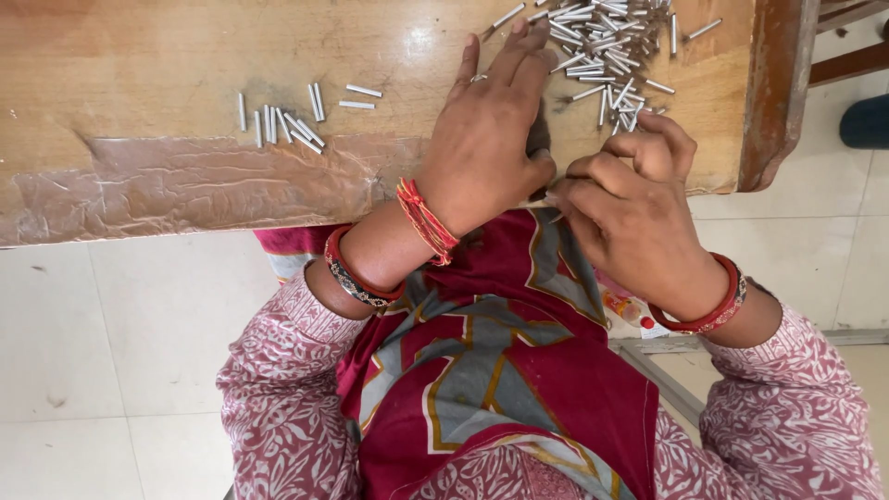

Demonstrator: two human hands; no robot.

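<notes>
My left hand (pixel 491 139) lies palm-down at the near edge of a wooden table (pixel 167 56), fingers stretched toward a heap of small silver metal rods (pixel 607 46). Its thumb curls under toward my right hand (pixel 630 208), which is bunched with fingertips pinched together against the left thumb at the table edge. A thin pale rod tip (pixel 551 198) shows between the two hands; what else they grip is hidden. A separate small group of rods (pixel 287 116) lies to the left on the table. Red bangles and a red thread circle both wrists.
A strip of brown tape (pixel 185 185) covers the table's near edge. The table's right side ends at a dark wooden rim (pixel 773 93). Pale floor tiles (pixel 111 352) lie below. My lap is covered by maroon patterned cloth (pixel 500 370). A dark blue object (pixel 866 120) sits at far right.
</notes>
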